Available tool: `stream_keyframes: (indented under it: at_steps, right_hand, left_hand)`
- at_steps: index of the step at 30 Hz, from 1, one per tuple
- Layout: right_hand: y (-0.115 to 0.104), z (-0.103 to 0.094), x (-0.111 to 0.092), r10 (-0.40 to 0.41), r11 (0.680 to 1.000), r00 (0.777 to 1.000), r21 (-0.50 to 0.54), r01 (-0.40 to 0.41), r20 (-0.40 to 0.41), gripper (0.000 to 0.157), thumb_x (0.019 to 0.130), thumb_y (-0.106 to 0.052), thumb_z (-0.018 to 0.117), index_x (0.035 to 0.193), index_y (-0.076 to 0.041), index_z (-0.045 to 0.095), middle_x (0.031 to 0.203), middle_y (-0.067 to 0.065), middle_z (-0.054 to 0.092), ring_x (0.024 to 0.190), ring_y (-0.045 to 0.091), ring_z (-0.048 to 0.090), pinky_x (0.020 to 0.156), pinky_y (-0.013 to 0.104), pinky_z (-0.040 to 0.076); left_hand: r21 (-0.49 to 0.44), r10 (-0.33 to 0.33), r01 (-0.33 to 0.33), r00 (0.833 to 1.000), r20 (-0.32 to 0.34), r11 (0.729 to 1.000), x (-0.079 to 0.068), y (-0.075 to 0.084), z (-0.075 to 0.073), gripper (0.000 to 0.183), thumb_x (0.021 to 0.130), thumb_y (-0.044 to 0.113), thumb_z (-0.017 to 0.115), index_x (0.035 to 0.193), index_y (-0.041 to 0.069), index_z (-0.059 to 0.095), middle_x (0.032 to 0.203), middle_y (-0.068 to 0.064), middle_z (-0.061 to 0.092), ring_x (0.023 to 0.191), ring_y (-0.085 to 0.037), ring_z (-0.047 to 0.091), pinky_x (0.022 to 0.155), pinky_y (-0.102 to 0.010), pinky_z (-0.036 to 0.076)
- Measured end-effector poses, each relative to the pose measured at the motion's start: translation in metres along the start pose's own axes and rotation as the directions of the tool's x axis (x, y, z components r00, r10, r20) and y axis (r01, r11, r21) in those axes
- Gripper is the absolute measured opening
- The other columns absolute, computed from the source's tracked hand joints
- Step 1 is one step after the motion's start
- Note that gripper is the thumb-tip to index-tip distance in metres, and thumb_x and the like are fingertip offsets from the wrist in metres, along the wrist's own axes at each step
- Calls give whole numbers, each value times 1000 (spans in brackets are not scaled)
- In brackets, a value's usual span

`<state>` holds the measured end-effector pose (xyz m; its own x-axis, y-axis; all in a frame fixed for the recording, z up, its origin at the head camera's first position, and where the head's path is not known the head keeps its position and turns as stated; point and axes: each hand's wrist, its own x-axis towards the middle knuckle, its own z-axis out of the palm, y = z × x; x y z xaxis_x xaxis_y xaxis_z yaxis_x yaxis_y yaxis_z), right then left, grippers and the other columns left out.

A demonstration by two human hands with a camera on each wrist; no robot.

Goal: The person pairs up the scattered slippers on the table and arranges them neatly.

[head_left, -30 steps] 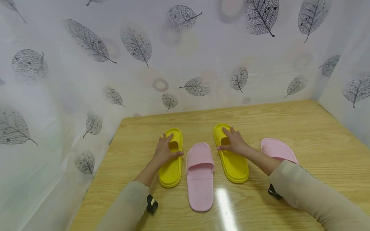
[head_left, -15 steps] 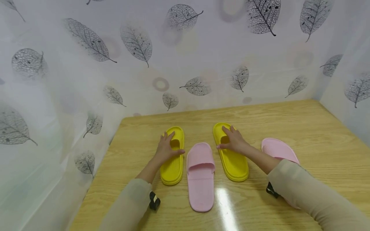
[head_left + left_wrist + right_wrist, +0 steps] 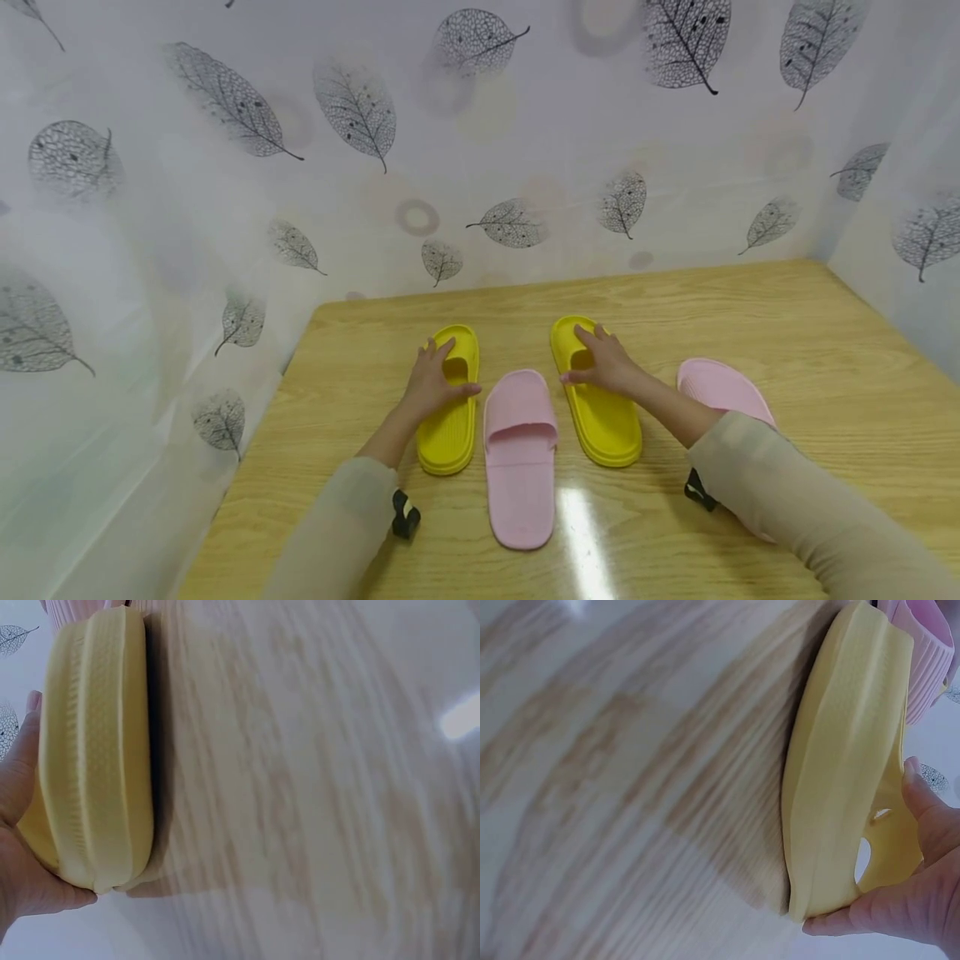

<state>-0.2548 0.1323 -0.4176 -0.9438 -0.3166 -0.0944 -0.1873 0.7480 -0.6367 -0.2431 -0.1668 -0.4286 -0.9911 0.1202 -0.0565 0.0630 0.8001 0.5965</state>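
In the head view two yellow slippers lie with toes pointing away. My left hand (image 3: pixel 433 385) grips the left yellow slipper (image 3: pixel 446 435) by its toe part, thumb at the inner edge and fingers over the outer side. My right hand (image 3: pixel 607 365) holds the right yellow slipper (image 3: pixel 609 425) likewise, thumb toward the middle. Each wrist view shows the side of a yellow sole (image 3: pixel 97 750) close against the tabletop, with a fingertip at the low edge of the sole (image 3: pixel 840 780). Between them lies a pink slipper (image 3: pixel 521 467), toe away.
A second pink slipper (image 3: pixel 723 385) lies at the right, partly hidden under the right sleeve (image 3: pixel 795 483). The wooden table (image 3: pixel 375 350) ends at a white leaf-printed curtain (image 3: pixel 480 150) behind and at both sides.
Both yellow slippers have slid a little away from me with the hands, the left one also slightly to the right. The pink slippers stay where they were.
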Motion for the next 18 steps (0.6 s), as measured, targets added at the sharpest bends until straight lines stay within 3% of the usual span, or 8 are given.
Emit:
stream_keyframes:
  at_steps: [18]
  right_hand:
    - [1,0,6,-38,999,999,-7,38,-33,89,81,-29,75,144,10,25,145,42,15,131,63,11,108,65,14]
  left_hand:
    - [-20,14,-14,1000,8,1000,10,-2,3,94,75,39,78,149,10,29,155,-27,7,142,-45,3,112,-59,15]
